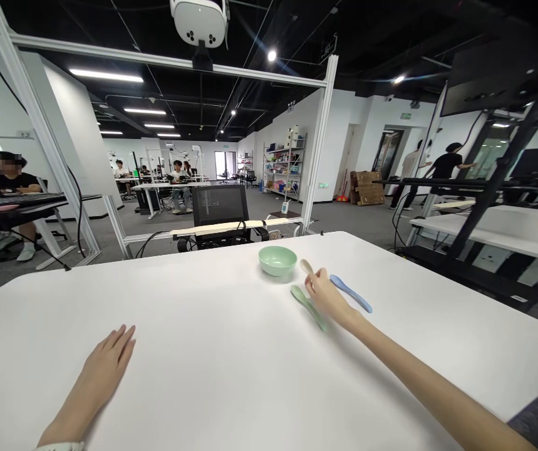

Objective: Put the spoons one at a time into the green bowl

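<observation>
Toward the back of the white table, my right hand is closed on a beige spoon, whose bowl end sticks out past my fingers; the rest of it is hidden by the hand. A green spoon lies just left of that hand, and a blue spoon lies to its right. Close behind and to the left stands a light green bowl, upright, its visible inside bare. My left hand rests flat on the table at the left, fingers stretched out, holding nothing.
A metal frame rises beyond the table's far edge, with a white device on its top bar. Behind it stands a black mesh chair. Other people sit or stand at a distance. A black stand and another desk are at the right.
</observation>
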The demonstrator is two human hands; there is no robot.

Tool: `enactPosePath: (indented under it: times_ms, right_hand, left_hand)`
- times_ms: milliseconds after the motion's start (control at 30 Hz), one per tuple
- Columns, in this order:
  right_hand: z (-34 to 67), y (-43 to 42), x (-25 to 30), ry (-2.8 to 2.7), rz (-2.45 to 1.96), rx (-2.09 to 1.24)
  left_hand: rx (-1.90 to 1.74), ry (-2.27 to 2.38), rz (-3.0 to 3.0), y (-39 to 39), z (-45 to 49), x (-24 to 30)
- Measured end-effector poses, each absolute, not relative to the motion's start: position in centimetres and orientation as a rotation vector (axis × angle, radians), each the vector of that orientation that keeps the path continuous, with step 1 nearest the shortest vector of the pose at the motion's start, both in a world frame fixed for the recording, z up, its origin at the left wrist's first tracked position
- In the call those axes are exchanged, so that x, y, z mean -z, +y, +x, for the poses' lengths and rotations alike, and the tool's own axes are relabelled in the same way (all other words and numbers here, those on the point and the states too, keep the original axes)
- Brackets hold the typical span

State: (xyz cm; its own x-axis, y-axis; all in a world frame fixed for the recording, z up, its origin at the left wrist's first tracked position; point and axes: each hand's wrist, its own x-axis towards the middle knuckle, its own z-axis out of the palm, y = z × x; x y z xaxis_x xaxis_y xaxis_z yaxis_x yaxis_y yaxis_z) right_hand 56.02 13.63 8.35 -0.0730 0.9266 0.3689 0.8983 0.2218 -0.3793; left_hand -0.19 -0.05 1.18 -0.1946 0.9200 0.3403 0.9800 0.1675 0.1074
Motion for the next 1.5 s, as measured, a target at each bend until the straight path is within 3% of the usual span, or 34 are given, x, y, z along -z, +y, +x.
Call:
enactPosePath:
  times_ms: [400,667,933,1167,1500]
  right_hand:
    - [50.4,7.4,-4.7,-2.053,-1.627,-0.042]
    - [42.6,4.8,-5.3,-2.167,-1.521,-0.276]
    - [47.1,5.8,-6.3,-1.993,-1.555,-0.482]
    - [53.4,8.4,-3.9,-1.884,-1.485,-0.416]
    - [52.8,9.9,-2.1,-1.730,-1.545,-0.363]
  left_hand:
    - [0.574,-2.074,-1.942,0.4,1.2,-1.9]
    - [0.821,-1.682,-2.614,1.2,18.1,-3.8]
    - [0.755,-1.662,-2.877,2.4,27.6,-3.5]
    - [0.758,-1.585,-2.851,3.3,28.2,-2.9]
    - [0.760,-1.726,-2.829,1.3,26.0,-3.6]
